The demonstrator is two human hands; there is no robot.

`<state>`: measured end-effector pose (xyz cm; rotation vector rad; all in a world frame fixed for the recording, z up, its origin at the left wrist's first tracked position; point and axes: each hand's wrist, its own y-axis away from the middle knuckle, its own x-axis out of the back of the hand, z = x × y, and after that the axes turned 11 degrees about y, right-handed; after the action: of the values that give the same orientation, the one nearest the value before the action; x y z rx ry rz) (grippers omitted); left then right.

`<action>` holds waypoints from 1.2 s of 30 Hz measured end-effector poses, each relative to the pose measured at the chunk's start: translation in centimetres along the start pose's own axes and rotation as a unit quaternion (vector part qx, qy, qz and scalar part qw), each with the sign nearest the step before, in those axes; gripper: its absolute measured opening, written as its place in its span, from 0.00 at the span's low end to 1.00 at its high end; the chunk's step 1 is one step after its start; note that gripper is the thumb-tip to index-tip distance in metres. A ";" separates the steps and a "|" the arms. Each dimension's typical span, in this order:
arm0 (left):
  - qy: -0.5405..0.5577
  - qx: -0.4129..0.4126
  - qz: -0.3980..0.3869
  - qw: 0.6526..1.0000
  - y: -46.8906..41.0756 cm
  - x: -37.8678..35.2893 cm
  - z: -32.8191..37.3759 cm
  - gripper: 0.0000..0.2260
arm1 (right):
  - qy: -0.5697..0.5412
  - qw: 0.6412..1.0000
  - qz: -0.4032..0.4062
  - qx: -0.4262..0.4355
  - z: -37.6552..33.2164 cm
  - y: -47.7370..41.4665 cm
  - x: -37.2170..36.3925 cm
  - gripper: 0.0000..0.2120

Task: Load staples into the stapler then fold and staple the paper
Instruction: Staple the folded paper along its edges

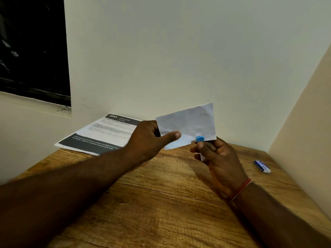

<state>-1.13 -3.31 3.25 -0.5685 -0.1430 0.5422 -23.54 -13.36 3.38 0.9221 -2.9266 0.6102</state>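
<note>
1. A wooden table (pixel 161 203) fills the foreground, with both bare forearms reaching over it.
2. The right hand (pixel 220 158), a red thread (pixel 240 189) at its wrist, curls its fingers around a small stapler (pixel 199 139). Only the stapler's blue tip shows, at the paper's lower edge.
3. The left hand (pixel 146 140) pinches the folded paper (pixel 189 122) by its left edge, thumb stretched across the front. It holds the paper above the table.
4. A blue staple box (pixel 262 166) lies on the table to the right.
5. A printed sheet (pixel 100 135) rests at the table's far left, by the wall (pixel 179 59).

A home desk nook: wooden desk (pixel 161 203), bare cream walls (pixel 161 51).
</note>
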 end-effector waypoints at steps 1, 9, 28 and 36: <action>-0.001 0.000 0.000 1.000 0.0 0.0 0.0 0.13 | -0.001 1.000 0.001 -0.001 0.0 0.0 0.0 0.32; 0.008 0.005 -0.003 1.000 0.1 -0.2 0.2 0.12 | -0.017 1.000 0.014 -0.011 0.2 -0.2 0.2 0.42; 0.010 0.025 0.005 1.000 0.1 -0.2 -0.3 0.15 | -0.022 0.999 -0.001 -0.027 1.1 -1.0 0.7 0.22; 0.096 0.071 0.067 0.991 -0.8 0.2 -0.7 0.26 | 0.412 0.909 -0.061 0.026 1.2 -0.6 1.5 0.11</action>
<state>-0.44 -4.07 3.10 -0.4908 0.1156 0.6196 -24.28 -15.06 2.68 0.6202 -2.0904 0.8183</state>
